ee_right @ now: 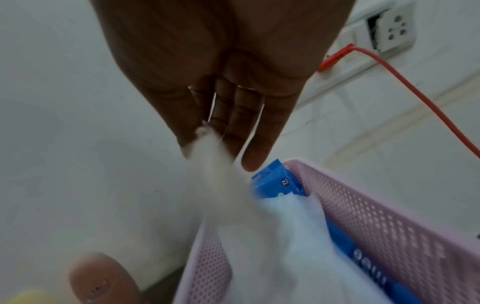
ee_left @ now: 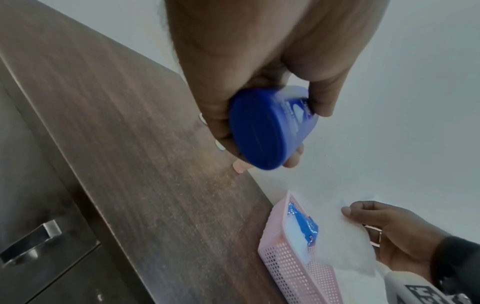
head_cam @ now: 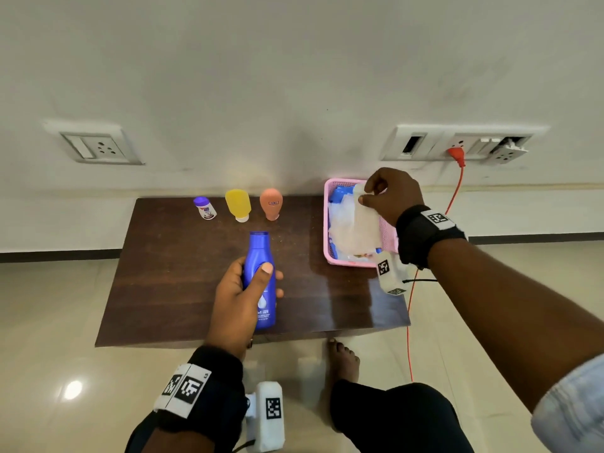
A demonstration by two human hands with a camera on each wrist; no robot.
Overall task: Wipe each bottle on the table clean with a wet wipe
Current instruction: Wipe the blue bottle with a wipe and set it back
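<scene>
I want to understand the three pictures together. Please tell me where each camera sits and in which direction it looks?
Head: on the head, looking down at the table; both hands, forearms and a foot show.
Left wrist: along the left hand, which grips the blue bottle.
Right wrist: along the right hand, which pinches a wet wipe above the pink basket.
All three share the basket.

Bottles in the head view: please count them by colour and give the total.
Blue bottle, held in the left hand: 1
Yellow bottle: 1
Orange bottle: 1
White bottle with purple cap: 1
Total: 4
</scene>
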